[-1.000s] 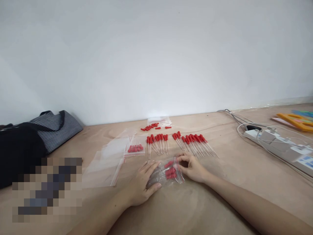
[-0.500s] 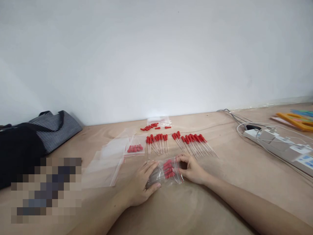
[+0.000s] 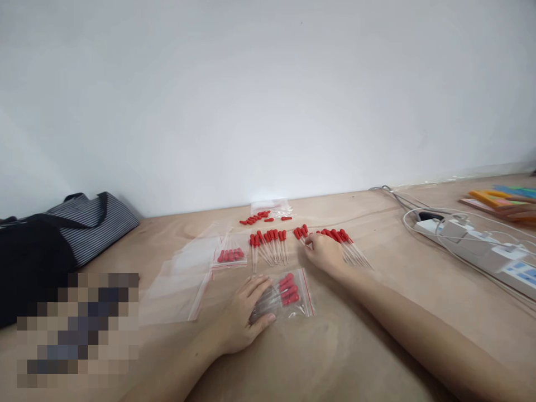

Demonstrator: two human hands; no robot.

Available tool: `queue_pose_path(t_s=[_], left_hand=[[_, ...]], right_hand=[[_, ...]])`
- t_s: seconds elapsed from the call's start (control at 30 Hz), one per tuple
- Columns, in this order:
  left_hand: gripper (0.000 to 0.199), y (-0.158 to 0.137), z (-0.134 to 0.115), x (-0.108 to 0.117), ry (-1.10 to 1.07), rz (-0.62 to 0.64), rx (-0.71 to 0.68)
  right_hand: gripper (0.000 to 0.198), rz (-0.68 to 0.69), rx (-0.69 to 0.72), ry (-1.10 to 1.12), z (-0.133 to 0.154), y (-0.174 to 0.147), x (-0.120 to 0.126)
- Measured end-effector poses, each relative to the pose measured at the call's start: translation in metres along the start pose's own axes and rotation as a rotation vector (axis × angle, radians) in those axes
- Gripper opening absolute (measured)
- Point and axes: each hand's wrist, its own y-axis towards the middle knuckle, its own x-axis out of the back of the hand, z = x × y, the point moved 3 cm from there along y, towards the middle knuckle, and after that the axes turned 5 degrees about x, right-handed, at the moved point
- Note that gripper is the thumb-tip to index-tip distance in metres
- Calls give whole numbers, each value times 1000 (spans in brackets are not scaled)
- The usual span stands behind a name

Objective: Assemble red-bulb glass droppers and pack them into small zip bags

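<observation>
My left hand lies over the left end of a clear zip bag, fingers and thumb spread on the plastic. Inside the bag are several droppers with red bulbs. My right hand has its fingers curled together among the loose red-bulbed droppers behind the bag; whatever is between the fingertips is hidden. Another group of loose droppers lies to its left. Beside that, a second zip bag holds several droppers.
Flat plastic bags overlap at left, near a black and striped bag. Loose red bulbs lie by the wall. A power strip with cables stands right. Another person's hand touches a yellow-orange object.
My right hand has let go of the bag's zip end and moved away to the loose droppers. My left hand stays on the bag. Another person's hand has appeared at right.
</observation>
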Motion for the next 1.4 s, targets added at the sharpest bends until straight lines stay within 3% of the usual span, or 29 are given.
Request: queue_pose_path(t_s=[0.27,0.5,0.7,0.77,0.87,0.93,1.07,1.2,1.3,1.4], left_hand=[[53,-1,-5,5,8,5,-17],[54,-1,-3,3,22,5,-20],[54,-2,-5,5,41,18,-10],[53,-2,-6,6,47,19,-11],[54,-1,-6,6,53,28,-11],[55,-1,-5,5,52,41,6],[56,0,-2,3,47,44,18],[55,1,-1,1,36,26,5],[55,1,0,1,31,15,3],[55,0,-1,1,39,10,-1]], right_hand=[[22,81,-153,-20,18,35,-17],[18,121,-65,151,27,36,-11],[19,98,149,461,9,0,10],[32,107,198,822,-1,-21,10],[60,132,143,1162,-12,-47,2],[62,113,74,1278,-15,-58,-3],[50,48,-66,1431,-12,-67,-11],[44,158,-118,1566,-3,-74,-16],[35,234,-42,1543,-1,-78,-17],[28,228,109,1343,-7,-77,-17]])
